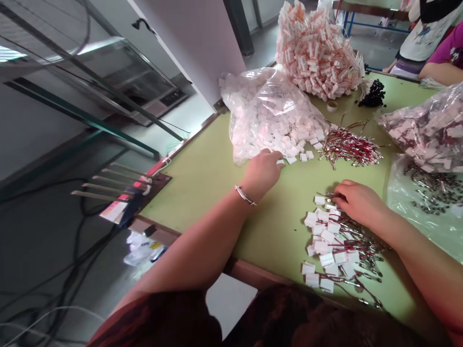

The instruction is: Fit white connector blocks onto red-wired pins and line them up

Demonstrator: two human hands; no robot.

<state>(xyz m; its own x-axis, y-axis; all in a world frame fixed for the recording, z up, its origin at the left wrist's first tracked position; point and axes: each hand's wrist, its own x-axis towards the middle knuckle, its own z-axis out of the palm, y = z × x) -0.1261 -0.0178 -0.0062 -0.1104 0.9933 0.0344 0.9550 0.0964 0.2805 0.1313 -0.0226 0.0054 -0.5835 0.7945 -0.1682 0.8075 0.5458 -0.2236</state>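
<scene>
My left hand (265, 169) reaches to the edge of a clear plastic bag (275, 106) of small white blocks. Its fingers are closed round a white block (280, 162), only partly visible. Farther right, the fingers of my right hand (352, 197) pinch together at the top of a pile of white blocks with dark red wires (327, 236). What they pinch is too small to make out. Loose white blocks (306, 155) lie beside the bag, and a heap of red wires with metal ends (352, 147) sits behind my right hand.
A large bundle of white and orange pieces (314, 53) stands at the back, near a tape roll (332, 106) and black parts (374, 94). Bags of parts (430, 130) lie at right. Metal prongs (104, 185) stick out at the left table edge. People sit at the back right.
</scene>
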